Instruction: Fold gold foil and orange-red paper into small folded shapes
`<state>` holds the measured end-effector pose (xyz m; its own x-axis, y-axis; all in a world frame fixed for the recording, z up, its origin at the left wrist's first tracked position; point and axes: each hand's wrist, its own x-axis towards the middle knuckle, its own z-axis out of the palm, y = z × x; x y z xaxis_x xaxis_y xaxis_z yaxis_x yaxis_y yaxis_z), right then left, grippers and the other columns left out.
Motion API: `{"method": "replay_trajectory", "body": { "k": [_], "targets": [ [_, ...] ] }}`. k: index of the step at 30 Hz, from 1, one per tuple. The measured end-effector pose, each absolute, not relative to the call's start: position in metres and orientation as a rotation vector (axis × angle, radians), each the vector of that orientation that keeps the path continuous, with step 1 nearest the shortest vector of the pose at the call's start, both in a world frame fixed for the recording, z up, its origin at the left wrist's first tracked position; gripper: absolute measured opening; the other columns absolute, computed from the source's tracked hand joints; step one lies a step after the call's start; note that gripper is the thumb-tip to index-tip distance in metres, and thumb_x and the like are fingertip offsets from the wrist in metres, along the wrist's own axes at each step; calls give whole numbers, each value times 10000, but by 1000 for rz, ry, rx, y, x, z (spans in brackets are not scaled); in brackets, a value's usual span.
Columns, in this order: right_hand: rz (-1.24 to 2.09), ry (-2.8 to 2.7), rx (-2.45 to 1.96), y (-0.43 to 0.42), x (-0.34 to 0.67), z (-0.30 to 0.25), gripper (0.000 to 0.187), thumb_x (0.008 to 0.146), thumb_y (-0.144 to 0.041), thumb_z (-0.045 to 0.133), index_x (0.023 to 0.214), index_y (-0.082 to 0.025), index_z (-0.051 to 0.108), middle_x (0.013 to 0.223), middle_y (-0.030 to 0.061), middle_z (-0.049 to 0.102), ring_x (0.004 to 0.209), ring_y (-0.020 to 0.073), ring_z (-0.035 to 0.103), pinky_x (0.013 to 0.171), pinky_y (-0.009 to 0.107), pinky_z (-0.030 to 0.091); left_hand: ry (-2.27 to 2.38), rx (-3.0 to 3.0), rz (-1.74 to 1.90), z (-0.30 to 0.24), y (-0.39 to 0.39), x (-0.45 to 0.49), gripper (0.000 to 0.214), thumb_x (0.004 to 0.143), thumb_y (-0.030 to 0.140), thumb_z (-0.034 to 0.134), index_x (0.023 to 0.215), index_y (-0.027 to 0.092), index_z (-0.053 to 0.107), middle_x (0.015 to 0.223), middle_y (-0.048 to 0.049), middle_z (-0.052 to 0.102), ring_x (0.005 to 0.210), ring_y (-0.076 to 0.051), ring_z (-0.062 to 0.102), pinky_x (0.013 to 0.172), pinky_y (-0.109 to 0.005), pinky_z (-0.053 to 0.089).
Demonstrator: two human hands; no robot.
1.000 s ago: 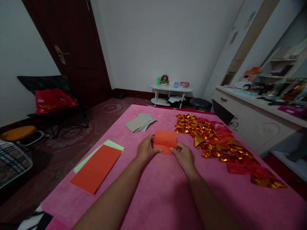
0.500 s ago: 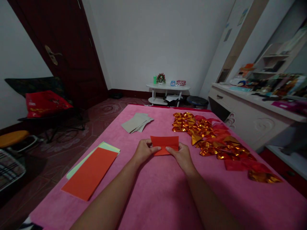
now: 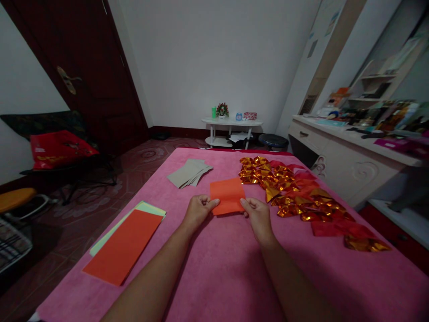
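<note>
A small sheet of orange paper (image 3: 228, 193), with a faint crease across it, is held up over the pink cloth between both hands. My left hand (image 3: 200, 210) pinches its lower left edge, thumb on top. At the lower right edge my right hand (image 3: 256, 212) grips it the same way, its other fingers curled behind. To the left lies a stack of long orange paper sheets (image 3: 125, 246), partly covering pale green sheets (image 3: 137, 210). Beyond my left hand is a fanned pile of grey paper pieces (image 3: 188, 172).
Shiny gold and red folded pieces (image 3: 284, 185) spread over the right side of the pink-covered table (image 3: 214, 268). A white dresser (image 3: 351, 156) stands to the right. A red bag (image 3: 60, 150) rests on a chair at left; a small white table (image 3: 231, 120) stands by the wall.
The orange paper has tilted, its top edge now higher and more of its face showing. My hands have shifted slightly outward to its lower side edges. The view has moved a little.
</note>
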<state>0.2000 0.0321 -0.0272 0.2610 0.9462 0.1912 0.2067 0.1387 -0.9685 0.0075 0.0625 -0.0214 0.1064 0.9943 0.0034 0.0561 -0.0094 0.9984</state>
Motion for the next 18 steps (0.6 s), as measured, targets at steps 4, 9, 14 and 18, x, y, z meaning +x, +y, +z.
{"method": "replay_trajectory", "body": {
  "k": [4, 9, 14, 18],
  "targets": [
    [826, -1165, -1273, 31, 198, -27, 355, 789, -482, 604, 610, -177, 581, 479, -39, 504, 437, 95, 410, 446, 219, 287, 1192, 1323, 1221, -16, 62, 7, 489, 674, 556, 684, 502, 147, 477, 412, 38, 473, 371, -51, 374, 400, -184, 241],
    [797, -1080, -1198, 29, 195, -21, 335, 794, -464, 613, 618, -182, 567, 442, -59, 451, 412, 82, 373, 428, 218, 262, 1040, 1195, 1330, -6, 54, 9, 483, 762, 609, 574, 621, 148, 535, 473, 37, 492, 414, -64, 439, 429, -178, 298],
    [771, -1044, -1164, 27, 193, -15, 299, 781, -435, 647, 643, -179, 576, 444, -64, 440, 414, 81, 380, 425, 218, 273, 937, 1318, 1067, -2, 44, 17, 488, 728, 598, 625, 600, 129, 577, 477, 14, 530, 402, -64, 440, 420, -187, 286],
    [899, -978, -1040, 24, 186, -14, 274, 801, -454, 630, 738, -195, 570, 528, -59, 497, 442, 78, 409, 426, 205, 292, 991, 1265, 1156, -4, 41, 31, 468, 745, 537, 631, 534, 125, 565, 437, 8, 521, 383, -65, 426, 422, -192, 292]
  ]
}}
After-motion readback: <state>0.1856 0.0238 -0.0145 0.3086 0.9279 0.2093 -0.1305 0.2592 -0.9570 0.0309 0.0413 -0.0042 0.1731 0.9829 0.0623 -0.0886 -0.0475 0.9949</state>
